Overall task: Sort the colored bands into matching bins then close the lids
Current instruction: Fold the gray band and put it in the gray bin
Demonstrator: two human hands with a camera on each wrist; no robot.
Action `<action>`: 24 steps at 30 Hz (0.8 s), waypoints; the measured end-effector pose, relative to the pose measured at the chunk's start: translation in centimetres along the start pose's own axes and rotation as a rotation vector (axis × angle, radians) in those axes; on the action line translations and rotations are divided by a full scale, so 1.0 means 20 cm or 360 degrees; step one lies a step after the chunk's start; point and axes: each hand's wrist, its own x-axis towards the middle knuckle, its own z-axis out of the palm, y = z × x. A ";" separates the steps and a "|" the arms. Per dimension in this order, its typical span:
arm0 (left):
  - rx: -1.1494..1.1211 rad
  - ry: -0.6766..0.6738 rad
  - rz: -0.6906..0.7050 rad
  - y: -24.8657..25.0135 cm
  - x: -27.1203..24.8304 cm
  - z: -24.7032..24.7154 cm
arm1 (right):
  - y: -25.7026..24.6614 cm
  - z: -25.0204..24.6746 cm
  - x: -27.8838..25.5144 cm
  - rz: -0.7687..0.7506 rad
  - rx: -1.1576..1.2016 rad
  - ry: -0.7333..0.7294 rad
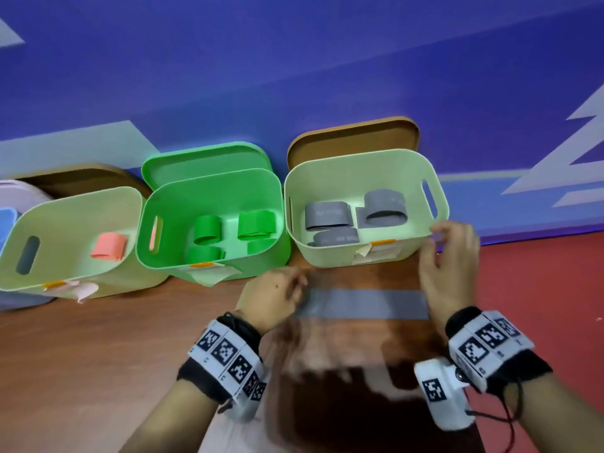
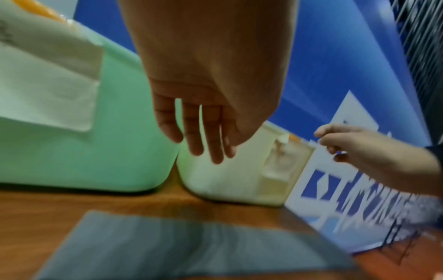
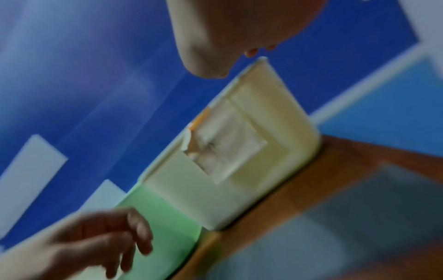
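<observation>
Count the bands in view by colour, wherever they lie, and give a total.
Grey bands: 4, three in the right bin and one flat grey band on the table.
Green bands: 4, all in the green bin.
Pink band: 1, in the left bin.
Total: 9.

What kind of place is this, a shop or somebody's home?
Probably neither: it looks like a staged work or recording area. Open bins of sorted bands sit on a wooden table, a printed blue wall rises behind, and the wrists carry coded markers.

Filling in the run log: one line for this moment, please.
left hand: open, above grey band | right hand: open, empty | grey band: flat on table | lids: open
</observation>
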 end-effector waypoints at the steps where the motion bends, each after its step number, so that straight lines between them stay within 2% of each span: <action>1: 0.0115 -0.0127 -0.0071 -0.03 0.00 0.04 | 0.05 0.01 -0.05 0.0144 -0.0015 0.0037; 4: 0.0266 -0.0366 -0.0278 -0.11 0.01 0.16 | 0.18 0.07 -0.19 0.0738 -0.0131 -0.0094; 6: 0.0269 -0.0357 -0.0357 -0.13 0.01 0.22 | 0.23 0.10 -0.25 0.1088 -0.0303 -0.0328; 7: 0.0275 -0.0311 -0.0378 -0.13 0.02 0.24 | 0.23 0.12 -0.26 0.1152 -0.0422 -0.0444; 9: 0.0304 -0.0216 -0.0414 -0.14 0.02 0.26 | 0.21 0.15 -0.27 0.1134 -0.0597 -0.0558; 13: 0.0352 -0.0127 -0.0484 -0.15 0.01 0.27 | 0.15 0.18 -0.27 0.1124 -0.0753 -0.0588; 17: 0.0478 -0.0169 -0.0448 -0.14 0.02 0.26 | 0.13 0.19 -0.30 0.0935 -0.0897 -0.0738; 20: 0.0466 -0.0142 -0.0439 -0.13 0.00 0.23 | 0.13 0.17 -0.31 0.0817 -0.0906 -0.0819; 24: 0.0278 -0.0158 -0.0421 -0.13 -0.03 0.14 | 0.15 0.12 -0.28 0.0780 -0.0698 -0.0969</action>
